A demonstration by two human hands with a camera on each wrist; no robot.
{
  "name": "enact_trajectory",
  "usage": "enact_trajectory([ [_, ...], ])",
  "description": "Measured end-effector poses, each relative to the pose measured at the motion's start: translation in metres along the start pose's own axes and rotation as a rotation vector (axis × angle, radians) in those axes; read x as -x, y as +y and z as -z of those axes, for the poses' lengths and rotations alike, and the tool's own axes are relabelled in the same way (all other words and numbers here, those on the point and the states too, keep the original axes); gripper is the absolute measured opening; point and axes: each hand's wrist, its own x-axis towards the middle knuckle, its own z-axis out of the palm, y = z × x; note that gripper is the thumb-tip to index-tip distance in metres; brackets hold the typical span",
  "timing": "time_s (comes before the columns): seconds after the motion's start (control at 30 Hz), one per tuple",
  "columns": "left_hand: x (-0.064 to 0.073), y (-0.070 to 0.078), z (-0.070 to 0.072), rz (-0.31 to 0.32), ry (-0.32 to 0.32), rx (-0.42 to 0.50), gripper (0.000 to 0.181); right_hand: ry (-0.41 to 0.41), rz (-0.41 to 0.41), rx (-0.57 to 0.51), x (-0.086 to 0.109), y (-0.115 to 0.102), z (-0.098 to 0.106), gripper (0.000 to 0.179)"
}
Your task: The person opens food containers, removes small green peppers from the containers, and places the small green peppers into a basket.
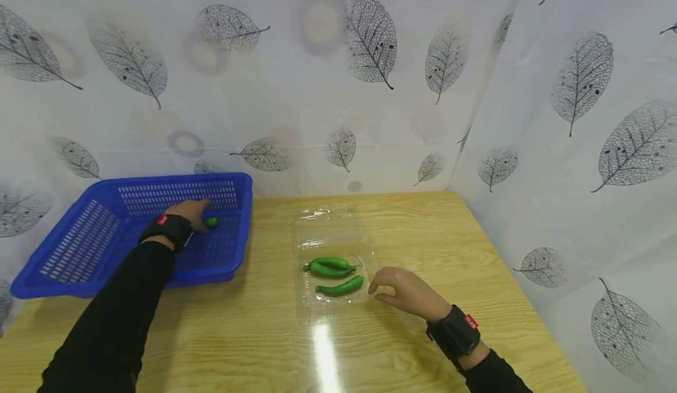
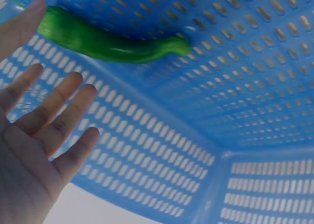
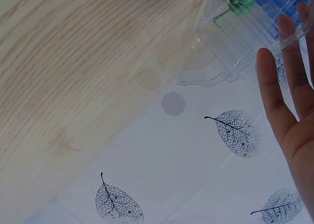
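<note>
Inside the blue plastic basket [image 1: 243,234], my left hand [image 1: 189,212] reaches over a single green pepper [image 1: 211,222]. In the left wrist view the fingers of that hand [image 2: 44,130] are spread, with the thumb tip right at the thick end of the pepper [image 2: 113,44]. A clear plastic clamshell box [image 1: 312,304] lies with its lid back on the table. Three green peppers [image 1: 339,288] rest in it, two side by side and one nearer me. My right hand [image 1: 407,292] stays by the box's right edge, fingers loosely bent and holding nothing.
The wood-grain table [image 1: 238,334] carries the basket at left and the box near the middle. A white curtain [image 1: 317,105] with a leaf print stands behind the table and along its right side.
</note>
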Motion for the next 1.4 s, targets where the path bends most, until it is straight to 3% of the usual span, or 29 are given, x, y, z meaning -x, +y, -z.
enact_trajectory([
  [0.23, 0.012, 0.012, 0.010, -0.063, 0.011, -0.061, 0.068, 0.018, 0.019, 0.002, -0.001, 0.000, 0.000, 0.018],
  [0.5, 0.035, 0.034, 0.025, -0.096, 0.102, -0.118, 0.061, 0.010, 0.005, -0.001, 0.000, 0.000, 0.000, 0.017],
  [0.73, 0.055, 0.066, 0.031, -0.147, 0.217, -0.170, 0.060, 0.001, -0.003, -0.007, 0.000, -0.001, 0.000, 0.017],
  [1.03, 0.070, 0.115, 0.025, -0.322, 0.414, -0.229, 0.052, 0.004, -0.003, -0.005, 0.000, -0.003, 0.002, 0.017],
  [1.17, 0.074, 0.136, 0.018, -0.371, 0.457, -0.212, 0.049, 0.008, 0.003, -0.004, 0.000, -0.003, 0.002, 0.017],
  [1.4, 0.083, 0.178, 0.000, -0.486, 0.469, -0.172, 0.048, -0.001, -0.005, 0.005, 0.000, -0.004, 0.003, 0.017],
])
